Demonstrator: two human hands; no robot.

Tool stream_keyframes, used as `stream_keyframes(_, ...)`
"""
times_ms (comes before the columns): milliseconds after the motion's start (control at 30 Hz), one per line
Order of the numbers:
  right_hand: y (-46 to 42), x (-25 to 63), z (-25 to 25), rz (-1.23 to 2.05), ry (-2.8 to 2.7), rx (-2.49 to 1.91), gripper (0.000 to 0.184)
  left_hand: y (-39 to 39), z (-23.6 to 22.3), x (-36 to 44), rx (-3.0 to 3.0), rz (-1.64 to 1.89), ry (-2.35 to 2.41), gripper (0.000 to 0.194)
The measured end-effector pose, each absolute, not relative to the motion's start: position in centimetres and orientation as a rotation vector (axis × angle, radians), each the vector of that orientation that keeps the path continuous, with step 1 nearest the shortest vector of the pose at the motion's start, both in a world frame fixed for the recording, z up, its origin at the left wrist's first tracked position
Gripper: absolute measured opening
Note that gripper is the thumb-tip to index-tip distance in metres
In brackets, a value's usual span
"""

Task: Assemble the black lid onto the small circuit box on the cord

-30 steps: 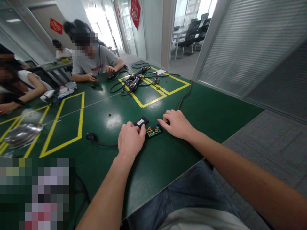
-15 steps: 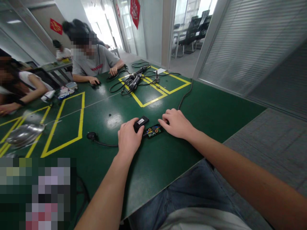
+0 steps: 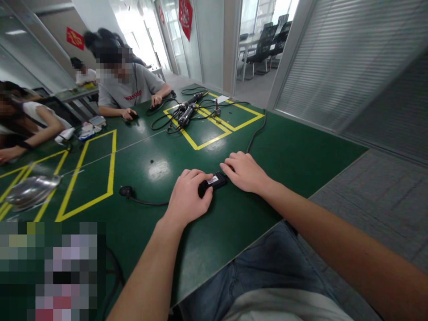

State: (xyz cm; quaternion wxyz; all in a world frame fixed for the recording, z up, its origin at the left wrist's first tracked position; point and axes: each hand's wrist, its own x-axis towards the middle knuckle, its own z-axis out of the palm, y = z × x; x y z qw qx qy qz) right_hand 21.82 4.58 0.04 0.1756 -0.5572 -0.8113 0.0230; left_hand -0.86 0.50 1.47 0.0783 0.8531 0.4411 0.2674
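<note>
Black, ribbed, rectangular plastic case [image 3: 221, 179] with a white label [image 3: 212, 180], at twelve o'clock on the green desk [image 3: 307, 142].
From it, a black plug [image 3: 126, 191] lies toward nine o'clock, black-and-silver cylindrical tools [image 3: 188, 112] toward eleven; the left hand [image 3: 190, 196] grasps its left end, thumb nearest; the right hand [image 3: 245, 172] curls at two o'clock, its grip hidden.

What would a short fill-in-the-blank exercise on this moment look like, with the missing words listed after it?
1. The left hand holds a black cover that bears a ____ label.
2. In the picture, the black plug lies to the ____ of the left hand.
3. The green table is marked with tape coloured ____.
4. The lettering on the grey shirt across the table is ____.

Missing words: white; left; yellow; red.
</note>
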Motion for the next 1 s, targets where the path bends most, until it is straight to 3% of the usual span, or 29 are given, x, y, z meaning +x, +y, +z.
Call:
stream_keyframes(400, 4.8, 22.0, -0.2, 0.113, -2.260, -1.565, 0.040, 0.3, 1.6, -0.3, 2.572, 0.699, 1.365, 0.024)
stream_keyframes(600, 4.6, 21.9, 0.0, 0.026, -2.345, -1.581, 0.040, 1.0, 1.0, -0.5, 2.342, 0.866, 1.350, 0.029)
stream_keyframes(767, 4.6, 21.8, 0.1, 0.012, -2.358, -1.588, 0.040, 2.0, 0.6, -1.2, 2.117, 1.044, 1.766, 0.039)
stream_keyframes(900, 4.6, 21.8, 0.2, 0.014, -2.359, -1.589, 0.043, 2.0, 0.5, -1.4, 2.087, 0.885, 1.934, 0.043)
stream_keyframes(1000, 4.6, 21.7, 0.1, 0.013, -2.352, -1.596, 0.046, 1.7, 0.7, -1.4, 2.169, 0.906, 1.970, 0.032)
